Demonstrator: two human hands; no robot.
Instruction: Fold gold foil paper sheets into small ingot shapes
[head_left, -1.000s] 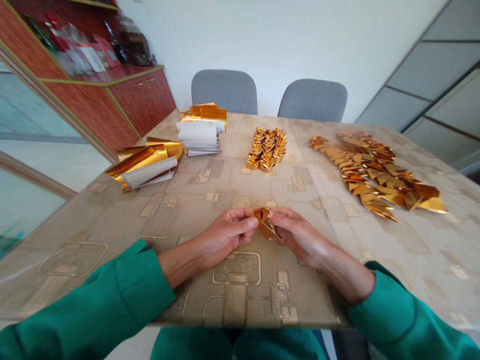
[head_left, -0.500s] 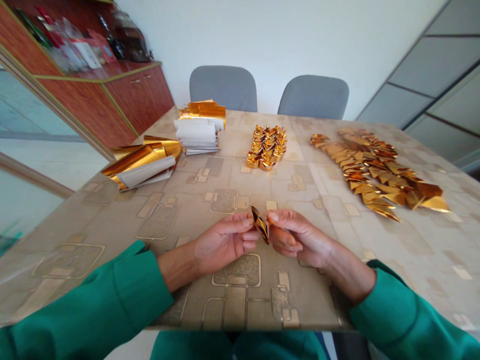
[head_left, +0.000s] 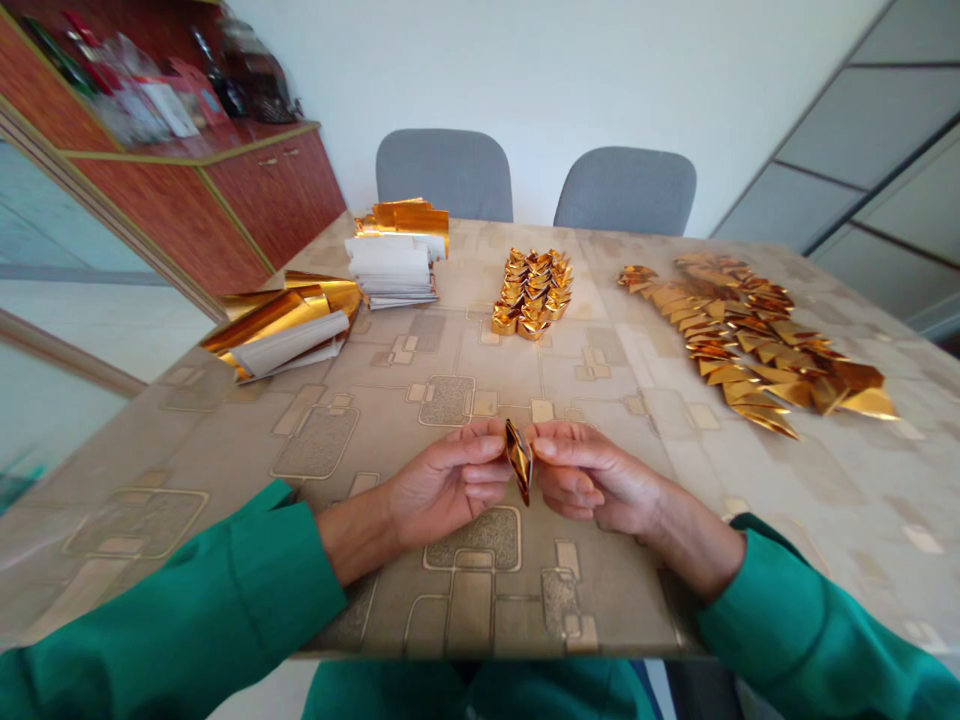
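The left hand [head_left: 441, 492] and right hand [head_left: 592, 475] are half-closed, fingertips pinching a folded gold foil [head_left: 518, 460] upright between them. Beyond the hands lie folded gold pieces [head_left: 531, 293], with paper-backed foil stacks [head_left: 392, 262] farther left.

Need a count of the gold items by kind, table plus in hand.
Gold foil paper stacks: 2 (nearer left, farther)
Piles of folded gold pieces: 2 (ingot-shaped, flat triangular)
Single folded gold piece held up: 1
Total: 5
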